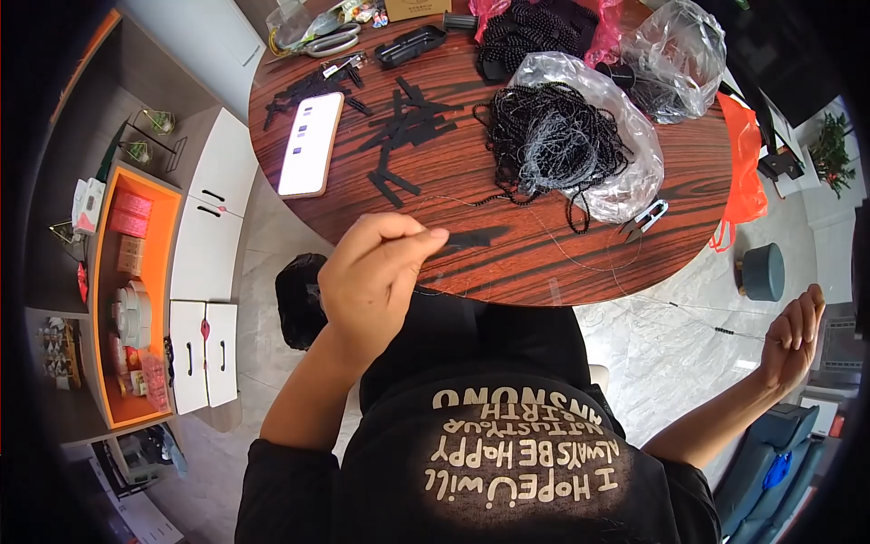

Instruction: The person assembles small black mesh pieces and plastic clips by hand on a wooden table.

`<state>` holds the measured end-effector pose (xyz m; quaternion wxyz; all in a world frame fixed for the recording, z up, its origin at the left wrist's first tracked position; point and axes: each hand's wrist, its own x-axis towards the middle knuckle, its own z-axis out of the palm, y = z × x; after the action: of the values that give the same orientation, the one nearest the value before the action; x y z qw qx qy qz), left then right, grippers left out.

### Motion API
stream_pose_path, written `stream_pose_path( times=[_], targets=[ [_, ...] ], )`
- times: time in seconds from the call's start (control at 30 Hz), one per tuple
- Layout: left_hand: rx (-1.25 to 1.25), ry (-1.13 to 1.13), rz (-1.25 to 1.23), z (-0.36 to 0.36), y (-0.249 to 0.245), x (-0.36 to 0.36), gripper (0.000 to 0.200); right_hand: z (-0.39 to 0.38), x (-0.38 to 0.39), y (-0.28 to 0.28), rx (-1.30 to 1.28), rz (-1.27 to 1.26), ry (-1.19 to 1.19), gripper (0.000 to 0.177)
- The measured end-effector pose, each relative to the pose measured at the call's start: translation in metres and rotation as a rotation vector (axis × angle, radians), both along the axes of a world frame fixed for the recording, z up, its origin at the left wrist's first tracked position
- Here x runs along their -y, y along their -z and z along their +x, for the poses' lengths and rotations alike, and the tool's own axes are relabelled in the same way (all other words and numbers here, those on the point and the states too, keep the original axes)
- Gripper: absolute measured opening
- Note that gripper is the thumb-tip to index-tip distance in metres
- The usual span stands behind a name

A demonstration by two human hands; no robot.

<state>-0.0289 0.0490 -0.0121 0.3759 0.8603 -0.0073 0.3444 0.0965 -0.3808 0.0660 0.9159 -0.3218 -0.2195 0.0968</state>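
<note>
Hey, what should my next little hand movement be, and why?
Probably ease your right hand in over the table: it's out past the edge, with the short row of black beads on the thin thread close to it, while your left hand pinches above the tabletop.

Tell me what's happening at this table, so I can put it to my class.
A person at a wooden table seems to pinch a small, blurred black strip in the left hand. The right hand, closed and out past the table's edge, holds a thin thread carrying a short row of black beads. On the table lie a heap of black strands on a clear plastic bag and a lit phone.
</note>
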Motion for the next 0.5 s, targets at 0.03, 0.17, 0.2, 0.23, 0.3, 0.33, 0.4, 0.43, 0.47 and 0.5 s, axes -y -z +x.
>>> stream_pose_path(
  times=[0.03, 0.17, 0.2, 0.23, 0.3, 0.33, 0.4, 0.43, 0.47, 0.5],
  targets=[
    [0.048, 0.021, 0.009, 0.001, 0.001, 0.001, 0.012, 0.000, -0.004, 0.001, 0.007, -0.021, -0.009, 0.013],
    [0.191, 0.087, 0.035, 0.000, 0.005, 0.005, 0.012, -0.006, -0.037, 0.007, -0.008, -0.162, 0.009, 0.012],
    [0.215, 0.101, 0.037, 0.000, 0.006, 0.006, 0.012, -0.011, -0.054, 0.012, -0.039, -0.239, 0.059, 0.011],
    [0.239, 0.116, 0.039, 0.000, 0.006, 0.007, 0.013, -0.014, -0.070, 0.018, -0.039, -0.237, 0.063, 0.011],
    [0.286, 0.149, 0.047, 0.000, 0.007, 0.009, 0.013, -0.020, -0.106, 0.036, 0.050, -0.479, -0.057, 0.017],
    [0.287, 0.155, 0.050, 0.002, 0.007, 0.012, 0.013, -0.029, -0.128, 0.046, 0.024, -0.614, 0.048, 0.023],
    [0.299, 0.172, 0.048, 0.000, 0.009, 0.015, 0.012, -0.045, -0.175, 0.041, 0.027, -0.820, -0.027, 0.018],
    [0.308, 0.181, 0.047, -0.001, 0.009, 0.017, 0.012, -0.048, -0.192, 0.049, 0.065, -0.818, -0.110, 0.019],
    [0.317, 0.190, 0.045, -0.002, 0.010, 0.019, 0.011, -0.049, -0.205, 0.051, 0.054, -0.877, -0.167, 0.018],
    [0.318, 0.196, 0.045, -0.003, 0.011, 0.021, 0.011, -0.052, -0.216, 0.055, 0.041, -0.885, -0.197, 0.015]
  ],
)
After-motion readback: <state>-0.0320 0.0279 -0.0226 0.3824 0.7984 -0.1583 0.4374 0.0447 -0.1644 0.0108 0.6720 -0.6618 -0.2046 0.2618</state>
